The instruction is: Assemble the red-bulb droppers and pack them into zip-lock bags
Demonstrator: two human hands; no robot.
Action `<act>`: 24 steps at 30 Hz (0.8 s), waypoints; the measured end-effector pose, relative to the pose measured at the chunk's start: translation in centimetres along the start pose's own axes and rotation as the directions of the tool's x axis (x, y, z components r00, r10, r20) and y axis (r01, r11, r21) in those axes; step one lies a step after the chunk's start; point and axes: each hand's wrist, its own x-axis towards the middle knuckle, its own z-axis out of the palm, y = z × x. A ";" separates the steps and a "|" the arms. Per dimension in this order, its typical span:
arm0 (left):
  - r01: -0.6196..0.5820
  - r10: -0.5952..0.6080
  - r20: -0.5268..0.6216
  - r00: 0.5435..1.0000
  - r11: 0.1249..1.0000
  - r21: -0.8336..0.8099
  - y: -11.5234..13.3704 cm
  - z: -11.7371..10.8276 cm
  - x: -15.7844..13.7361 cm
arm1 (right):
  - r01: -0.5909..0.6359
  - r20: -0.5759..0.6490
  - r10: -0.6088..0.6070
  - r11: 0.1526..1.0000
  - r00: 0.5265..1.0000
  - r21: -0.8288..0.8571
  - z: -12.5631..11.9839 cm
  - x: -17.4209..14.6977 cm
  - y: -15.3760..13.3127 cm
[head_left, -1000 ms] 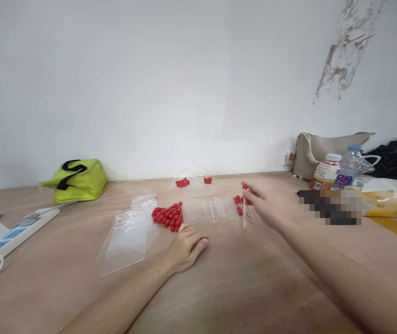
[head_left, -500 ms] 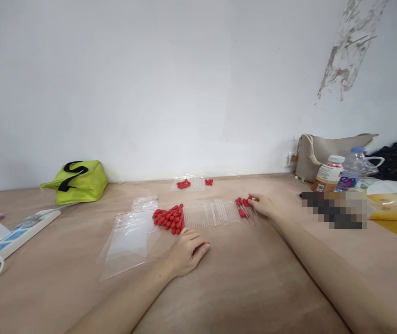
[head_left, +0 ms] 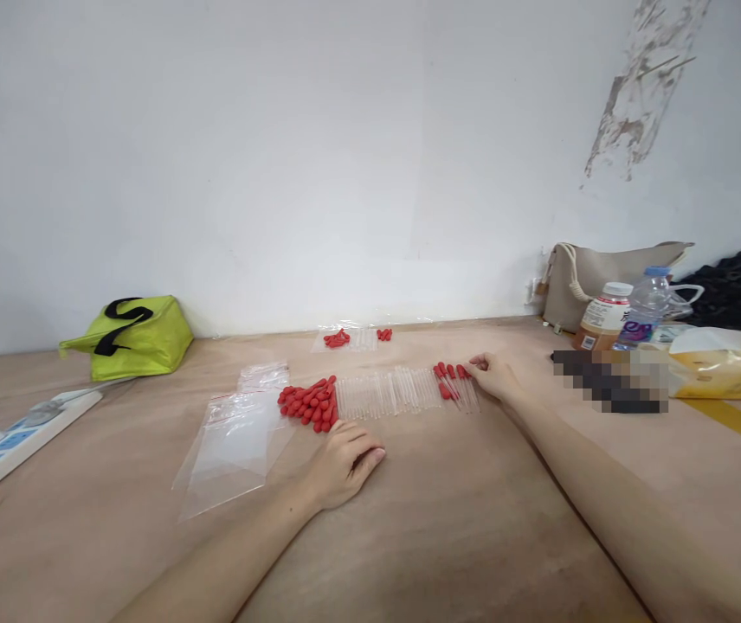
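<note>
Loosely curled, my left hand (head_left: 348, 463) rests on the table with its fingers together, just in front of a pile of red rubber bulbs (head_left: 309, 402). Nothing shows in it. My right hand (head_left: 493, 378) is at the right end of a row of thin clear tubes (head_left: 387, 392), its fingers bent and a little apart beside the rightmost red-bulbed dropper (head_left: 463, 372). Several droppers with red bulbs lie side by side there, their clear tubes pointing toward me. One loose red bulb (head_left: 444, 392) lies across the tubes.
Clear zip bags (head_left: 231, 450) lie left of the bulb pile. Near the wall is a bag (head_left: 363, 339) with red bulbs and tubes. A green bag (head_left: 143, 337) and a power strip (head_left: 26, 446) are at left; bottles (head_left: 604, 316) and a yellow tissue pack (head_left: 734, 372) at right.
The view has shifted slightly. My right hand has moved a little to the right, off the rightmost red bulb. My left hand stays in place by the pile.
</note>
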 end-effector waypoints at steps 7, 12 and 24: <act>-0.004 0.003 -0.016 1.000 1.000 -0.009 0.0 0.1 -0.1 | 0.054 0.148 -0.063 0.996 0.987 0.067 -2.4 -1.3 -1.1; -0.003 0.003 0.003 1.000 1.000 0.002 0.0 0.0 -0.1 | 0.365 0.326 -0.372 0.927 0.869 0.086 -3.5 -2.5 -2.2; -0.006 0.006 -0.030 1.000 1.000 -0.011 0.0 0.1 -0.1 | 0.462 0.339 -0.397 0.876 0.853 -0.136 -2.6 -3.1 -3.7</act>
